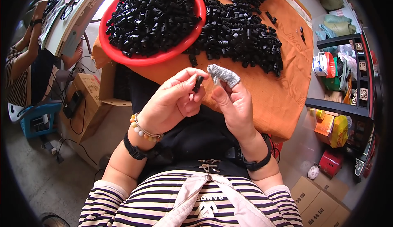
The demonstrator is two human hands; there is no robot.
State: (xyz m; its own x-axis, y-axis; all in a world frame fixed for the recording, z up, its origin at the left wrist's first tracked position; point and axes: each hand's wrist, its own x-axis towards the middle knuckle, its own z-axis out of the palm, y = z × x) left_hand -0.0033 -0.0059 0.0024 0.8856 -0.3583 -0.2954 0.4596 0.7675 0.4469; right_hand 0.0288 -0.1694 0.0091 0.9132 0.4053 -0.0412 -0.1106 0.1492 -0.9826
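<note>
Head view shows the left hand [170, 104] pinching a black clip [198, 83] at frame centre, right hand [233, 102] open and empty beside it; that light fingertip grip could drop it.

Red basin [123, 55], orange tablecloth [282, 92]

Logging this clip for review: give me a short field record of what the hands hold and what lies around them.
left hand: pinches a small black plastic part between thumb and fingers
right hand: raised beside it, grey knit finger cot on one finger, holds nothing visible
red basin: heaped with black parts
orange cloth: covers the table, bears a loose black pile
other person: seated far left
</note>
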